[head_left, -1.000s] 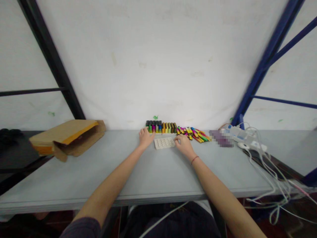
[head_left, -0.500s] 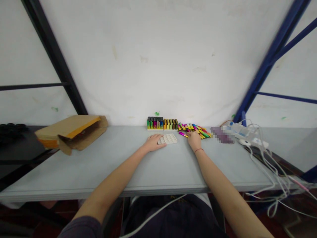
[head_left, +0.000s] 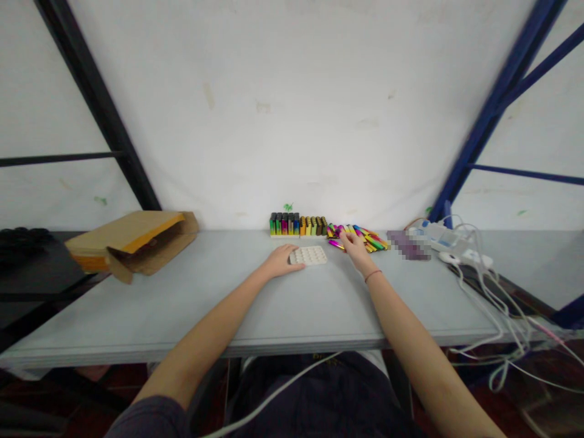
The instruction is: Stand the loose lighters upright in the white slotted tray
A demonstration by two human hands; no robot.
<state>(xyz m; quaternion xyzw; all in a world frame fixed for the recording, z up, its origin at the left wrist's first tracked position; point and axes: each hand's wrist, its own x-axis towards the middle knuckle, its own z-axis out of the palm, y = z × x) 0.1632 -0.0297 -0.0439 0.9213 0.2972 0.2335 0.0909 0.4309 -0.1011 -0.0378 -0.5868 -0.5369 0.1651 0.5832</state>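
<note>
My left hand [head_left: 280,261] grips the left edge of a small white tray [head_left: 311,255] with rows of holes, thumb along its near side. The tray lies flat on the grey table, and no lighters stand in it. To its right, my right hand [head_left: 357,248] is pinched on a shiny magenta lighter [head_left: 339,230], partly hidden by the fingers. Beneath and beside that hand lies a loose pile of colourful metallic lighters [head_left: 376,242]. Another magenta lighter [head_left: 336,244] lies at the pile's left edge.
Against the wall stand upright black-topped lighters [head_left: 285,225] and yellowish lighters [head_left: 314,226] in rows. An open cardboard box [head_left: 132,240] lies at left. Power strips [head_left: 444,237] and tangled white cables [head_left: 495,298] occupy the right end, near a blurred purple patch [head_left: 410,245].
My right hand has risen from the pile and shifted slightly left, with a magenta lighter at its fingertips. My left hand stays on the white tray.
</note>
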